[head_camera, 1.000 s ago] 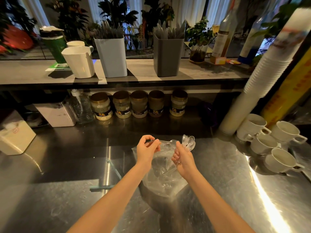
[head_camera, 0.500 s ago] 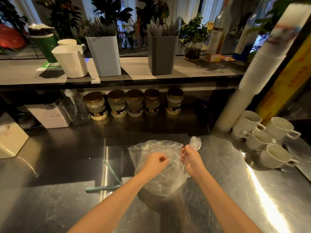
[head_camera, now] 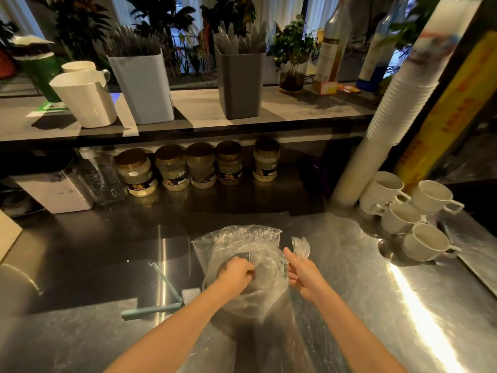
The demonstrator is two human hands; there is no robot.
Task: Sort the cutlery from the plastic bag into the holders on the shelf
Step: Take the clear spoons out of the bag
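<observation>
Crumpled clear plastic bag (head_camera: 243,238) lies flat (clear spoons (head_camera: 301,244) upright just beside it).

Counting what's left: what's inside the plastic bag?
The left hand, fingers curled, and clear cutlery, fork-like tines showing. The crumpled plastic bag and the hand cover the rest; count unclear. The right hand holds spoons outside.

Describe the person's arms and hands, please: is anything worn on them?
The forearms are bare, with no sleeves in view. The left hand and the right hand wear no gloves, and no watch or bracelet shows.
</observation>
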